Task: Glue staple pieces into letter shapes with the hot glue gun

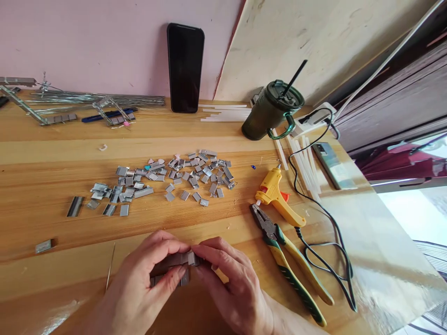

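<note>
My left hand point(143, 284) and my right hand point(232, 284) meet near the front edge of the wooden table point(52, 218). Both pinch a grey metal channel strip point(174, 264) held between them, and my right fingertips press a small metal clip onto its end. My fingers hide part of the strip. A spread of several small silver metal clips point(174, 179) lies on the table just beyond my hands.
Green-and-yellow pliers point(289, 265) and a yellow glue gun point(277, 195) with a black cord point(328, 223) lie to the right. A dark green tumbler point(270, 111), white glue sticks point(303, 163), an upright black phone point(185, 67) and metal rods point(98, 98) sit at the back.
</note>
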Available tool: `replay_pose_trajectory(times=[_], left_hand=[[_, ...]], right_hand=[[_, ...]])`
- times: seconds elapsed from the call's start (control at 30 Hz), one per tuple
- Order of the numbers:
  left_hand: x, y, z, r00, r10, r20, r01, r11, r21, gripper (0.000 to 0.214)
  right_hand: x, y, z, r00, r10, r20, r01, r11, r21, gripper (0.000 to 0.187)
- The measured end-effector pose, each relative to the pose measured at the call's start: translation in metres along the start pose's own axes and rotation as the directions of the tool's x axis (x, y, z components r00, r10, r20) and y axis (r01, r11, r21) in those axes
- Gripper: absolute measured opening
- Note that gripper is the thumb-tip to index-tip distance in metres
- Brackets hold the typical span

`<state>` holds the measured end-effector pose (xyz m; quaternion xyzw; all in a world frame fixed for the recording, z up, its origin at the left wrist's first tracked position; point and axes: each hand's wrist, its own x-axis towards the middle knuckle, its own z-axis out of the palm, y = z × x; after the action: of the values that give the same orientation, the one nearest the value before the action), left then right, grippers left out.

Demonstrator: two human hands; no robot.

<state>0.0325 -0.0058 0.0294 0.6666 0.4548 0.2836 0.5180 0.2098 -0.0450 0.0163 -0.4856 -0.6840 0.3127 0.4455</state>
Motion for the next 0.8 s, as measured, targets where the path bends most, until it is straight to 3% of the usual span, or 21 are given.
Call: replay_pose_trajectory(times=[0.2,0.33,0.5,0.6,0.7,0.8], left_hand=[[-0.006,0.003,-0.003,0.982,-0.180,0.049,0.184,0.976,-0.112,0.025],[-0.003,0.010,-0.005,0.969,-0.242,0.042,0.246,0.951,-0.187,0.014],[-0.004,0.012,0.000,0.952,-0.284,-0.110,0.241,0.924,-0.298,0.015],[-0.005,0.005,0.000,0.965,-0.236,-0.112,0.208,0.953,-0.219,0.020],[-0.004,-0.004,-0.003,0.989,-0.104,-0.109,0.095,0.992,-0.083,0.019],[-0.003,-0.012,-0.005,0.990,0.004,-0.139,-0.006,1.000,-0.018,0.019]], right_hand=[[-0.002,0.002,-0.008,0.998,0.056,-0.028,-0.054,0.997,0.054,0.031],[0.003,0.010,-0.014,0.998,0.061,-0.001,-0.060,0.982,-0.180,0.021],[0.001,0.017,-0.014,0.984,0.082,0.159,0.002,0.884,-0.467,0.017],[-0.001,0.015,-0.011,0.971,0.139,0.194,-0.009,0.834,-0.552,0.020],[0.001,0.011,-0.013,0.966,0.158,0.205,-0.007,0.806,-0.592,0.020],[0.005,0.008,-0.026,0.984,0.116,0.134,-0.013,0.798,-0.602,0.019]])
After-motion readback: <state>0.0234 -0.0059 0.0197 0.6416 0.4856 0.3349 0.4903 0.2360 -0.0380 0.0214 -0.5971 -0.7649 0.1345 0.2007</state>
